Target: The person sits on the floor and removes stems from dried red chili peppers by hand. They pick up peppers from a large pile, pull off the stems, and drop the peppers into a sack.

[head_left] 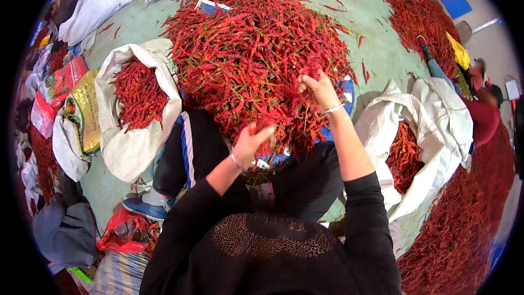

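A large heap of dried red chili peppers (254, 49), many with green stems, lies before my legs. Over its near edge, my left hand (249, 143) curls around some red chili peppers, blurred by motion. My right hand (321, 90), wearing a bracelet, pinches a small bunch of chili peppers (313, 66) above the heap's right side. How many peppers each hand holds cannot be made out. Blue-and-white sheeting (348, 90) shows from under the heap.
An opened white woven sack (137, 151) of chilies stands at my left. At my right is another white sack (425, 131) with chilies inside. More chilies (446, 229) cover the floor at right, where a person (483, 119) sits. A red plastic bag (123, 229) lies by my shoe.
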`<state>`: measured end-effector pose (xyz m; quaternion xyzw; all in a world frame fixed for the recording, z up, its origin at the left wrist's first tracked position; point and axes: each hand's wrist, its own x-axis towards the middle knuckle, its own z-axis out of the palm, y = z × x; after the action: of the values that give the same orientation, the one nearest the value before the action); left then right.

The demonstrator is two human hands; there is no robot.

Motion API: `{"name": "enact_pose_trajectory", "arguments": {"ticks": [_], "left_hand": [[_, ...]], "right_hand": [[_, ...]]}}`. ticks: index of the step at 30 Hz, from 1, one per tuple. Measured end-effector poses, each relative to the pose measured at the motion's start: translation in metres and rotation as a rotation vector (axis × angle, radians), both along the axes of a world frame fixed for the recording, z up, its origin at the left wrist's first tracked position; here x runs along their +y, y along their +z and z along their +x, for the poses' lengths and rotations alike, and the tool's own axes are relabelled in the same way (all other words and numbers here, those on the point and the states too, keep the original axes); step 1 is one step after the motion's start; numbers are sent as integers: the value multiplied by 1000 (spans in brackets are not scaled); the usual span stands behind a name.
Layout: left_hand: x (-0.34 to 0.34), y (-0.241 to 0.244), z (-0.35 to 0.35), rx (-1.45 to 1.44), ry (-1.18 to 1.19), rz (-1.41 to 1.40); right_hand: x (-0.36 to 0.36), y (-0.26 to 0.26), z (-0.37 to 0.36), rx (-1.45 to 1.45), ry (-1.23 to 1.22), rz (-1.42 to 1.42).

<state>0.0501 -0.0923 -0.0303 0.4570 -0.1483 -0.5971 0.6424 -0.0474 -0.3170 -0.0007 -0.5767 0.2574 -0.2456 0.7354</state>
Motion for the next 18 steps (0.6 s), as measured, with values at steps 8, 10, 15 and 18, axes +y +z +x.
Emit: {"name": "enact_pose_trajectory", "arguments": {"ticks": [8,10,15,18], "left_hand": [[-46,30,17,-229,92,-218],[-44,24,12,-236,52,-206],[-38,22,11,-143,143,-231],[-41,26,11,-45,181,-260]], "right_hand": [[89,7,-5,260,187,-689],[101,8,-9,366,155,-846],[113,26,-21,444,151,-925],[114,36,-28,458,-7,-911]]}}
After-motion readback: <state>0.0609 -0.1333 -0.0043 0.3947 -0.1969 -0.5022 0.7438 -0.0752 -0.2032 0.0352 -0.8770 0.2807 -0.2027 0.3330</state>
